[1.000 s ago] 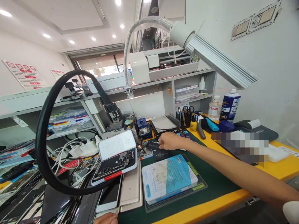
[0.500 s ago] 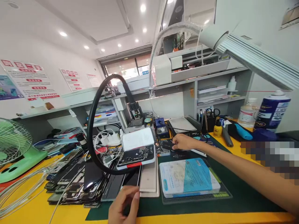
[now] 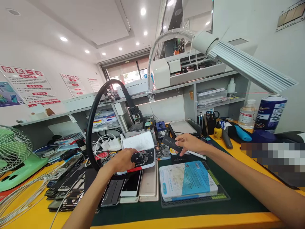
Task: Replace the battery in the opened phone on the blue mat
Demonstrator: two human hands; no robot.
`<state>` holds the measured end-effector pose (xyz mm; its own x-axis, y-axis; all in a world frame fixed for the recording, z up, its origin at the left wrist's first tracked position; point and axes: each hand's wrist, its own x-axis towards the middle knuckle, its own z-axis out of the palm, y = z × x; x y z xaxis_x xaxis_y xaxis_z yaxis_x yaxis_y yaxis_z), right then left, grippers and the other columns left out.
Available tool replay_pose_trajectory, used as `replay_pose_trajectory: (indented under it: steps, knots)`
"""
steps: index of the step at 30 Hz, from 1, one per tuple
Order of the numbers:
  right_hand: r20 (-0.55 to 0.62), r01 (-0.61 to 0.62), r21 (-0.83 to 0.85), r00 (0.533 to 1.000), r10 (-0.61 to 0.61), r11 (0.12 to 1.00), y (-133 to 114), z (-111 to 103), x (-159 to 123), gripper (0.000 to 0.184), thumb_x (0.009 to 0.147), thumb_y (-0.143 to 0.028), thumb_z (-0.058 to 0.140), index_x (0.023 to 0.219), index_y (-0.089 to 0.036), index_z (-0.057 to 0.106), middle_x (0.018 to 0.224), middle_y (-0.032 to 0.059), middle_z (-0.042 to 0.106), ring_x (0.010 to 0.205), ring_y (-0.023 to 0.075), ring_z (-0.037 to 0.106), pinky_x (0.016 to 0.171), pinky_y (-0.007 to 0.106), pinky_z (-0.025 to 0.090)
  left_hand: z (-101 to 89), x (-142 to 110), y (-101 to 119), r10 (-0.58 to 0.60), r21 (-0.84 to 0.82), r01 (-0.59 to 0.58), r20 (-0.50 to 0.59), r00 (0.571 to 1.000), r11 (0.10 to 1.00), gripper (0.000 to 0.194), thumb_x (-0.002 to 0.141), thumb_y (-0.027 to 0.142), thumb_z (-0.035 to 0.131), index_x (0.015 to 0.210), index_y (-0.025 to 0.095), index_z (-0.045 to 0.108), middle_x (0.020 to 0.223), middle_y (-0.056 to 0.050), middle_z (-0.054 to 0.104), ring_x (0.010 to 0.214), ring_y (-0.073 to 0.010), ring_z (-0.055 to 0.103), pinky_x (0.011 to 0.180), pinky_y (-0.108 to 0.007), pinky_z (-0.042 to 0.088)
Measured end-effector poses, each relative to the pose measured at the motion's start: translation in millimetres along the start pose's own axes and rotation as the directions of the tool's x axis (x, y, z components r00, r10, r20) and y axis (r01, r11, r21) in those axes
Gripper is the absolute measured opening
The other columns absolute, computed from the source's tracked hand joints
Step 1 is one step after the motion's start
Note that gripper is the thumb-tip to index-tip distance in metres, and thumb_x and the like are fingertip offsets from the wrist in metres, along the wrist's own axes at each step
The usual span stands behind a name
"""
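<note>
In the head view, my right hand (image 3: 189, 143) pinches a flat black phone battery (image 3: 172, 143) with pale print. It is held tilted above the back of the mat. My left hand (image 3: 122, 160) reaches over an opened phone (image 3: 145, 158), its curled fingers closed at the left part of it. The phone's dark inner side faces up, and my hand covers part of it. Behind it lies a white slab-like piece (image 3: 139, 140). A blue-and-white flat case (image 3: 188, 179) rests on the green mat (image 3: 181, 208), in front of my right hand.
A black flexible hose (image 3: 90, 127) arches just left of my left hand. Stacked phones and parts (image 3: 64, 183) crowd the left, beside a green fan (image 3: 16, 159). A lamp (image 3: 252, 63) hangs at upper right. A spray can (image 3: 270, 113) and a yellow bottle (image 3: 217, 131) stand right.
My left hand has moved from the front edge up and forward onto the opened phone. My right hand has raised the battery from the mat. The view has shifted slightly.
</note>
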<state>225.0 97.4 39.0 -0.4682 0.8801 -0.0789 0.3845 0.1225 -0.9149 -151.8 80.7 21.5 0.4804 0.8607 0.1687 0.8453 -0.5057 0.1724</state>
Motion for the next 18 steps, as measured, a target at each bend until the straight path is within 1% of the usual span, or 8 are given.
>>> replay_pose_trajectory:
  steps: [2,5,8,13,18]
  knots:
    - [0.018,-0.014,0.076,1.0,0.013,0.997,3.9,-3.2,-1.0,0.022,0.103,-0.034,0.06,0.108,-0.014,0.067,0.101,0.0058,0.071,0.086,0.0179,0.07,0.076,0.035,0.061,0.5,8.2,-4.9,0.012,0.017,-0.014,0.076,0.997,1.0,0.031,0.1,0.04,0.062,0.125,0.023,0.064,0.128,-0.01,0.065,0.106,-0.0232,0.066,0.089,-0.044,0.06]
    - [0.046,-0.038,0.157,0.998,0.031,0.987,10.3,-7.7,-0.4,0.022,0.103,-0.035,0.061,0.114,-0.017,0.067,0.11,0.0069,0.07,0.089,0.0181,0.069,0.078,0.036,0.061,-0.3,18.7,-8.4,0.016,0.018,-0.02,0.182,0.983,1.0,0.03,0.1,0.039,0.061,0.126,0.022,0.063,0.127,-0.01,0.065,0.103,-0.0219,0.067,0.087,-0.042,0.06]
    - [0.07,-0.058,0.215,0.997,0.044,0.975,16.2,-9.5,1.5,0.025,0.102,-0.036,0.061,0.119,-0.018,0.065,0.115,0.0078,0.068,0.094,0.0197,0.069,0.081,0.037,0.061,-1.3,25.5,-9.4,0.02,0.004,-0.022,0.259,0.966,1.0,0.03,0.1,0.039,0.061,0.125,0.022,0.063,0.124,-0.009,0.066,0.099,-0.0206,0.068,0.084,-0.04,0.061]
    - [0.117,-0.084,0.268,0.992,0.054,0.96,21.4,-8.4,3.9,0.026,0.102,-0.036,0.062,0.12,-0.018,0.065,0.118,0.0082,0.068,0.096,0.0206,0.069,0.083,0.039,0.06,-2.1,27.4,-12.6,0.023,-0.011,-0.021,0.287,0.958,1.0,0.029,0.101,0.039,0.061,0.125,0.023,0.063,0.125,-0.01,0.066,0.1,-0.0208,0.067,0.086,-0.04,0.061]
    - [0.123,-0.109,0.291,0.989,0.076,0.95,18.9,-5.1,3.1,0.03,0.101,-0.036,0.063,0.123,-0.016,0.064,0.118,0.0085,0.067,0.097,0.0218,0.069,0.083,0.041,0.06,0.4,25.9,-17.6,0.065,-0.054,-0.053,0.272,0.96,0.997,0.025,0.102,0.039,0.059,0.121,0.023,0.065,0.115,-0.008,0.069,0.089,-0.0169,0.068,0.078,-0.034,0.061]
